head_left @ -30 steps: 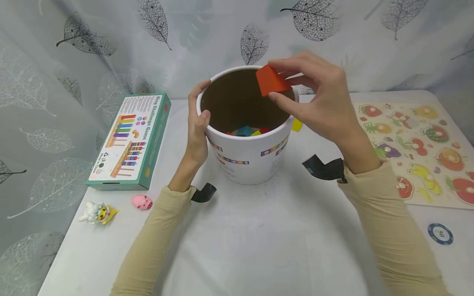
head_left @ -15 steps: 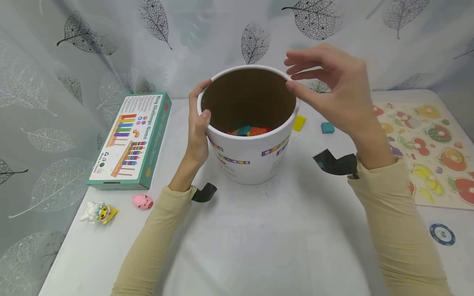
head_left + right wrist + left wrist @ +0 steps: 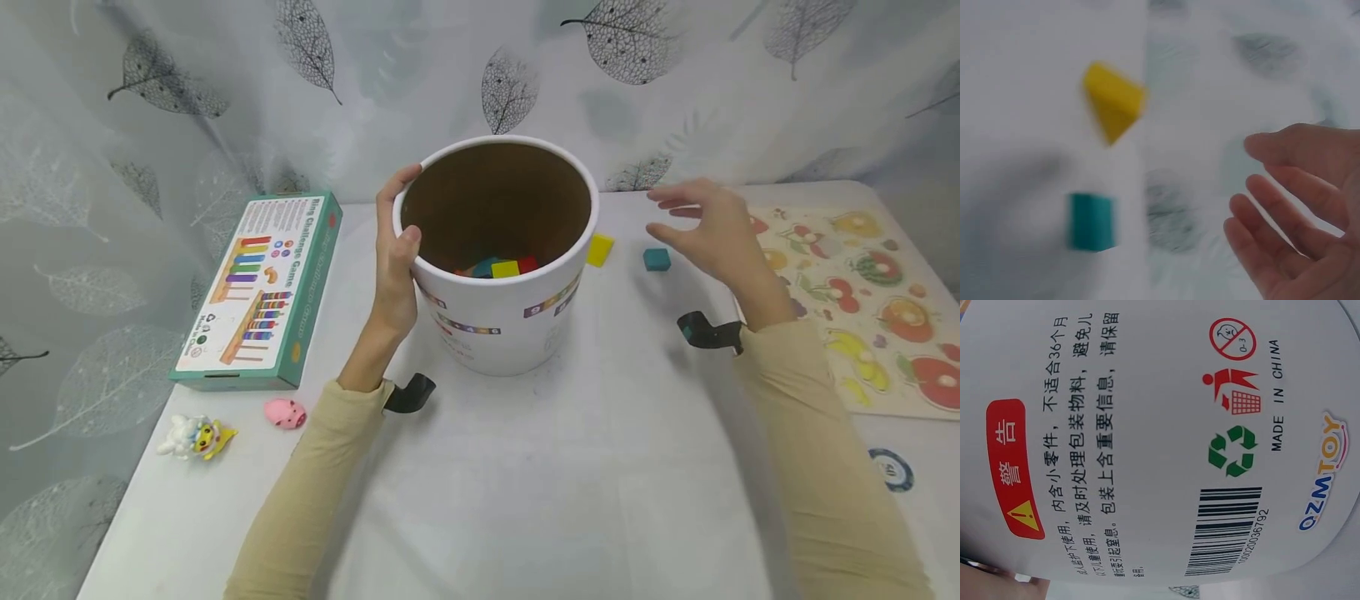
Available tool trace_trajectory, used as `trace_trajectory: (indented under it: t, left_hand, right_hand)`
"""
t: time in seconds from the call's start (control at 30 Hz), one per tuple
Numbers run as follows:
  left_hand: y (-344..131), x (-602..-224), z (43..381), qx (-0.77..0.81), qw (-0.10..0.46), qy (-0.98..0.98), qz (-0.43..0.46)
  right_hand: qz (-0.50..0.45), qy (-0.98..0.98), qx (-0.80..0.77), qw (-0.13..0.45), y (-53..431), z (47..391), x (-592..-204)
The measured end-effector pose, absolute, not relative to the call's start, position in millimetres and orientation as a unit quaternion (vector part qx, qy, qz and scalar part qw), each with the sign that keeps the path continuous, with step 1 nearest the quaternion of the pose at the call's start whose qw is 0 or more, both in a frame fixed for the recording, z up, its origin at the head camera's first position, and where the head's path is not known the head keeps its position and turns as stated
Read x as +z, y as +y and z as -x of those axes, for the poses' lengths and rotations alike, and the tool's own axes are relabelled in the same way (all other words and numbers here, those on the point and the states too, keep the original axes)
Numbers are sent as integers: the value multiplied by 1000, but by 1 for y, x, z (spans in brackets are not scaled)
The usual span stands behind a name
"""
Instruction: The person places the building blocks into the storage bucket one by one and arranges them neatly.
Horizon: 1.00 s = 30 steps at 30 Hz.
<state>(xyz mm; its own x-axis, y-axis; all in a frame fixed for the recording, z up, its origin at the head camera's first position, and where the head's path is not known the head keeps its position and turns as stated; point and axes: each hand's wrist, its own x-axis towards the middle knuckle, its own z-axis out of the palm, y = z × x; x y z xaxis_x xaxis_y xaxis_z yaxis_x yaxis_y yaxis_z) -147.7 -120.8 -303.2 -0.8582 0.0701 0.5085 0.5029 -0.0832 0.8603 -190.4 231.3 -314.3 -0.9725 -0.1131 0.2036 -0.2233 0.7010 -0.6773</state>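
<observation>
A white bucket (image 3: 510, 325) with printed labels stands mid-table, with several coloured blocks (image 3: 504, 268) at its bottom. My left hand (image 3: 395, 258) grips its left rim, thumb at the front and fingers round the outside; the left wrist view shows the bucket wall (image 3: 1147, 450) close up. My right hand (image 3: 712, 225) hovers to the right of the bucket, fingers spread and holding nothing. Below its fingertips a teal block (image 3: 657, 259) lies on the table. Partly behind the bucket's right side is a yellow triangular block (image 3: 1113, 103), blurred in the right wrist view.
On the left lies a Ring Challenge Game box (image 3: 255, 287), with a pink pig figure (image 3: 285, 413) and a yellow-and-white figure (image 3: 197, 437) in front. A fruit puzzle board (image 3: 862, 308) and a poker chip (image 3: 891, 470) are on the right. A leaf-print curtain (image 3: 420, 75) hangs behind.
The right hand let the orange block go into the bucket, then moved right and down toward the teal block. The left hand stays on the rim.
</observation>
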Motion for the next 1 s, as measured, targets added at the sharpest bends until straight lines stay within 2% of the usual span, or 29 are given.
trace_trajectory:
  t: [0.17, 0.27, 0.37, 0.5, 0.6, 0.73, 0.87, 1.0]
  left_hand:
    - [-121, -304, 146, -703, 151, -658, 221]
    - [-119, -303, 146, -703, 152, -657, 225]
    - [-118, -302, 146, -703, 156, -655, 229]
    - [-117, -301, 147, -703, 158, -654, 231]
    - [-118, -301, 147, -703, 156, -654, 231]
    - [-118, -302, 147, -702, 157, -656, 230]
    - [-119, -303, 148, -702, 160, -656, 227]
    - [-121, -304, 148, -704, 158, -656, 219]
  right_hand:
    - [-73, -934, 346, -45, 245, 199, -349]
    - [-75, -937, 328, -93, 249, 201, -358]
    - [-75, -942, 307, -110, 250, 203, -360]
    - [-74, -948, 291, -104, 253, 202, -360]
    - [-80, -950, 287, -89, 255, 198, -358]
    - [-90, -948, 304, -41, 254, 189, -344]
    - [-121, -944, 304, 52, 247, 178, -313]
    - [-181, -915, 316, 176, 227, 167, -276]
